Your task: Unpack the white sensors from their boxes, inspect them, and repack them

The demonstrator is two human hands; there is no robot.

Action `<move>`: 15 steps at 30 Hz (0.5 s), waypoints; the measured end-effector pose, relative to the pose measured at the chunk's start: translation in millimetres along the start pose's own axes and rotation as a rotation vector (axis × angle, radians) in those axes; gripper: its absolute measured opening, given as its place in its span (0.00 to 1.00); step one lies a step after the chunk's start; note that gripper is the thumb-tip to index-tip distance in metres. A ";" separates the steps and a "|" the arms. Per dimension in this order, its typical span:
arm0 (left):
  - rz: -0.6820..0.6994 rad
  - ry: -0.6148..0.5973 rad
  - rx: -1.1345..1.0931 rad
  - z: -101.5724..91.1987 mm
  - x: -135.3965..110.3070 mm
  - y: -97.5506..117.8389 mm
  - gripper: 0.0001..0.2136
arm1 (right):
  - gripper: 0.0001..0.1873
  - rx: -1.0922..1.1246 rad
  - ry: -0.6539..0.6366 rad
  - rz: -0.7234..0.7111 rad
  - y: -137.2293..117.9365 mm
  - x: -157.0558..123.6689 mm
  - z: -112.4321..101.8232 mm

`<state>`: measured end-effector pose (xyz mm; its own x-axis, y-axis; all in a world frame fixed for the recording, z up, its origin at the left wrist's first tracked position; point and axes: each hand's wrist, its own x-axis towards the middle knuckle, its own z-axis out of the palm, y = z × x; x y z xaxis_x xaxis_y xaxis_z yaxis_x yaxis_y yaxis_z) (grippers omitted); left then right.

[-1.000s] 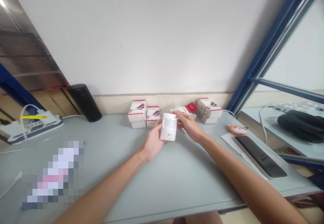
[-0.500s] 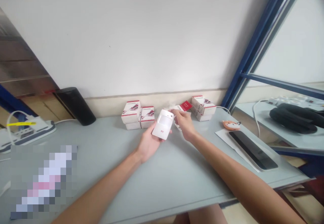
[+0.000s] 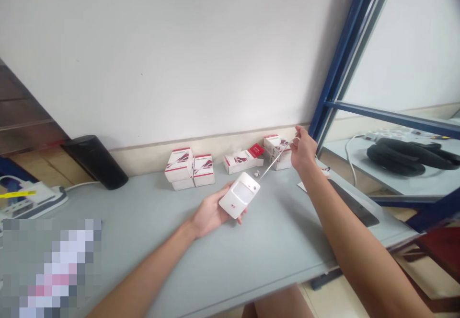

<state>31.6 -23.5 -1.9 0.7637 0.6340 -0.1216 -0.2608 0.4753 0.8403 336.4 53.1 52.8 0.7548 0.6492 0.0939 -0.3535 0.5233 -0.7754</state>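
My left hand [image 3: 208,212] grips a small white sensor-like device [image 3: 239,195] with a red mark, held just above the grey table [image 3: 230,255]. A thin silver antenna [image 3: 275,162] runs up and to the right from the device's top corner. My right hand [image 3: 303,151] pinches the antenna's tip, raised near the blue frame. Behind the device lie red-and-white boxes [image 3: 189,168], one of them open [image 3: 241,159].
A black cylinder [image 3: 94,160] leans at the wall on the left, with a white power strip [image 3: 32,197] beyond it. A dark phone [image 3: 354,204] lies on paper at the right. A blue metal frame [image 3: 339,64] separates a second table holding a black bag [image 3: 402,152].
My right hand has moved from the device's top up and to the right, drawing the antenna out. The left hand tilted the device and lowered it toward me.
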 end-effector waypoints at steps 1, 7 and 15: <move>-0.006 -0.007 0.003 -0.1 -0.1 -0.1 0.21 | 0.08 0.002 -0.008 -0.001 -0.8 1.9 -1.7; 0.004 -0.040 0.014 -4.0 -2.0 -1.0 0.24 | 0.15 -0.005 -0.119 0.012 5.9 1.9 -5.2; -0.068 0.062 0.040 -4.4 -5.5 -0.2 0.25 | 0.17 -0.112 -0.097 -0.204 19.0 -4.9 -1.8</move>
<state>24.9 -24.4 -3.7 0.7404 0.6385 -0.2101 -0.1851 0.4942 0.8494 327.0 58.8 36.4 0.7460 0.5891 0.3107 -0.1317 0.5877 -0.7983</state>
